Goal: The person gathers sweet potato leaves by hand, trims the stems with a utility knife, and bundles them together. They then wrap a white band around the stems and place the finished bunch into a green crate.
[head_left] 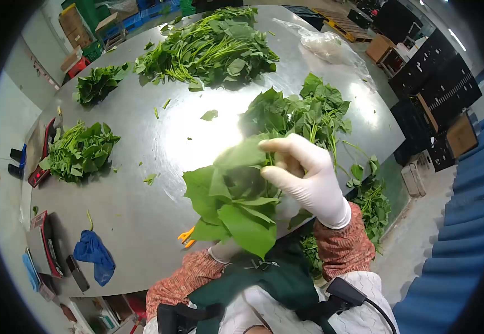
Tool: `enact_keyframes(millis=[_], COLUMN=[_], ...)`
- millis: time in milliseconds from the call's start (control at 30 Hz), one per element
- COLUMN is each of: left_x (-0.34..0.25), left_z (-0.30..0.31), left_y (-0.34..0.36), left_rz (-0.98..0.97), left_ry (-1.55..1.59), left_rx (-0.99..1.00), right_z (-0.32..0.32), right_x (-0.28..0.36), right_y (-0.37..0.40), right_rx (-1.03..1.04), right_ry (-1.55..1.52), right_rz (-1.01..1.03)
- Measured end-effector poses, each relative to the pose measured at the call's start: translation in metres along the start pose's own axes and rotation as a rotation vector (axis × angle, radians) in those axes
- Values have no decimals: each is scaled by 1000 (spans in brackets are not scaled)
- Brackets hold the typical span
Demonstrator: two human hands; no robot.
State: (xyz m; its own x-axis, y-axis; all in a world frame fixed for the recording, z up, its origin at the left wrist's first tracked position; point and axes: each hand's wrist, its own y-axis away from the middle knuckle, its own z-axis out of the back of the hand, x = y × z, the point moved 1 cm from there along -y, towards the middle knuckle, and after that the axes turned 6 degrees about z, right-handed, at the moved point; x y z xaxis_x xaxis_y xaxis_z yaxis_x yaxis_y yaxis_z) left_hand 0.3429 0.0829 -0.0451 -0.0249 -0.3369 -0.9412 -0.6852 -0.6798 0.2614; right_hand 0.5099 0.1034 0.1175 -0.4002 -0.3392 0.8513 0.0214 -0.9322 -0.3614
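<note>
A bunch of broad leafy greens is held up in front of my body, above the table's near edge. My left hand, in a white glove, is under and behind the bunch and closed on it; the leaves hide its fingers. My right hand, also gloved, is at the upper right of the bunch. Its thumb and index finger are bent toward each other in a pinch at a motion-blurred leaf. A loose pile of leafy stems lies just beyond my right hand.
A large heap of greens covers the metal table's far side. Smaller bunches lie left. An orange-handled tool, a blue bag and red-black devices are nearby. More stems hang beyond the right edge.
</note>
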Motion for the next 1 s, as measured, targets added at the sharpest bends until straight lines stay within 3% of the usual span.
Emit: enact_keyframes(millis=[33,100,133,167,233,333,400,533,567,667,733,800,867,900,933,967,1000], left_x=[6,24,30,32,-21,-8,1,-2,-5,-4,-9,-18,-19,-19,-16,-10,-6], left_z=[1,8,11,14,3,7,13,24,26,32,32,24,20,18,18,20,21], left_y=[-1,-5,-6,-7,13,8,6,4,4,-1,-4,-3,-2,-1,-1,-2,-2], left_rz=[164,741,941,958,238,270,256,206,189,100,104,112,139,106,65,52,46], left_ry=[320,1286,1526,1507,168,318,294,399,428,515,538,522,510,453,396,374,348], left_rx=[83,169,127,82,-3,69,12,-85,-128,-195,-195,-251,-265,-253,-239,-233,-240], right_z=[-4,-7,-5,-2,10,35,71,148,159,173,187,161,141,126,111,92,63], right_x=[-3,-11,-13,-8,-10,-4,-2,-24,-25,-37,-52,-45,-47,-63,-79,-88,-111], right_y=[-2,-6,-7,-4,1,16,39,111,130,175,202,181,163,157,149,129,122], right_rx=[2,-59,-125,-183,-296,-543,-784,-1121,-1018,-974,-787,-773,-748,-786,-648,-379,-468], right_ry=[18,64,94,66,42,-19,213,270,376,596,1043,1282,1086,990,1092,1272,962], right_rz=[62,177,228,111,53,15,1,-7,-103,-347,-353,-490,-468,-330,-223,28,-80])
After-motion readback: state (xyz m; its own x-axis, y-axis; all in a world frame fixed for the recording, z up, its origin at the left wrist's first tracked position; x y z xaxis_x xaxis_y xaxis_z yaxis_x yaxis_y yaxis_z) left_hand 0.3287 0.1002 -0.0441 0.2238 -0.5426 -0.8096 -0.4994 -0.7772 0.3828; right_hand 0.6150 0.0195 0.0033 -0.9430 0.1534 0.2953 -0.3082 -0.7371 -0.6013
